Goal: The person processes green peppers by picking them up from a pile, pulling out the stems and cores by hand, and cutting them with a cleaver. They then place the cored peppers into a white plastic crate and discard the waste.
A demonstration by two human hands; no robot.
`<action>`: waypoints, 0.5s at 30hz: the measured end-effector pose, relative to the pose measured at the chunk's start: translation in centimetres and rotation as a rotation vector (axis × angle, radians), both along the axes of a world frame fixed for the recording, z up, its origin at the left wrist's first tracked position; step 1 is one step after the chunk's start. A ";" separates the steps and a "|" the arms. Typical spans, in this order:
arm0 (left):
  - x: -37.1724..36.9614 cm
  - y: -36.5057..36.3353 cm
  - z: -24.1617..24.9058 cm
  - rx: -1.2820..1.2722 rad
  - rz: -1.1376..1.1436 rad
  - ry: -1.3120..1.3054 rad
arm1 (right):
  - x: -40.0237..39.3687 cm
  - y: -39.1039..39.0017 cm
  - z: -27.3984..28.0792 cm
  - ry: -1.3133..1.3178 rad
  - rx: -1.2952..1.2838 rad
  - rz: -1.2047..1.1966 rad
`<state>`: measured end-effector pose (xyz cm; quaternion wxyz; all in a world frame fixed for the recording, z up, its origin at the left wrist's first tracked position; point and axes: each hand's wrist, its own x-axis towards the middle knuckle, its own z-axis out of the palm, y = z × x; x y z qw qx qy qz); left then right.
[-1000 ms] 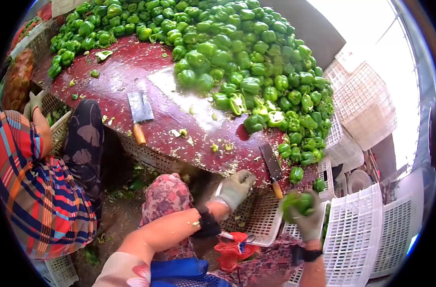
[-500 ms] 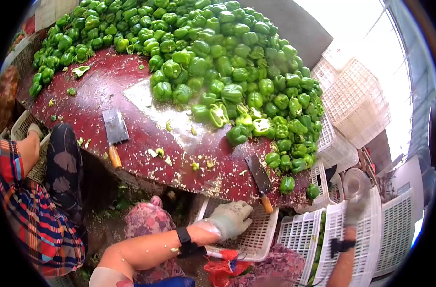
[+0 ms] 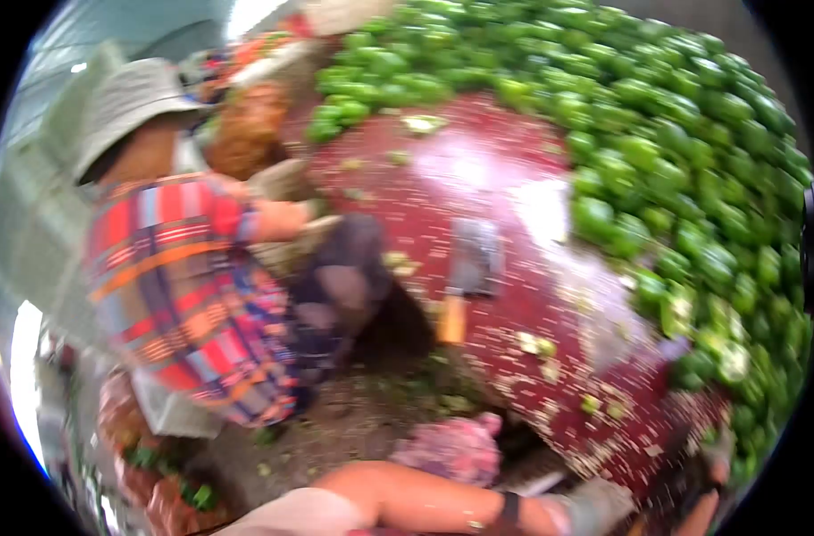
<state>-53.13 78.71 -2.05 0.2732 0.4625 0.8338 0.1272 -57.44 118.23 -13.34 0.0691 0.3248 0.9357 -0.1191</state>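
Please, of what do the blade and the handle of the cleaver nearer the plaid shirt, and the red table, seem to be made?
Blade: probably steel, being grey, flat and slightly shiny.
Handle: likely wood, by its plain yellow-brown colour; blur hides any grain.
Table: glossy red surface with bright reflections; painted metal, wood or plastic, I cannot tell.

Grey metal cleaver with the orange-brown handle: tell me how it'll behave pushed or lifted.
Pushed, the cleaver should probably slide rather than roll: its broad blade lies flat on the red tabletop. Lifted, it will likely feel blade-heavy, as its blade looks wider than its handle.
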 end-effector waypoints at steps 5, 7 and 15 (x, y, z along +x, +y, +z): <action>-1.2 0.0 -2.2 0.500 0.348 -0.099 | -0.6 -1.8 0.7 0.205 0.083 0.023; -2.2 -0.7 -0.2 0.508 0.335 -0.094 | 0.1 -4.2 2.5 0.305 0.038 0.054; 0.5 -1.1 -1.2 1.001 0.202 -0.269 | 6.9 -17.6 7.7 0.591 -0.460 0.130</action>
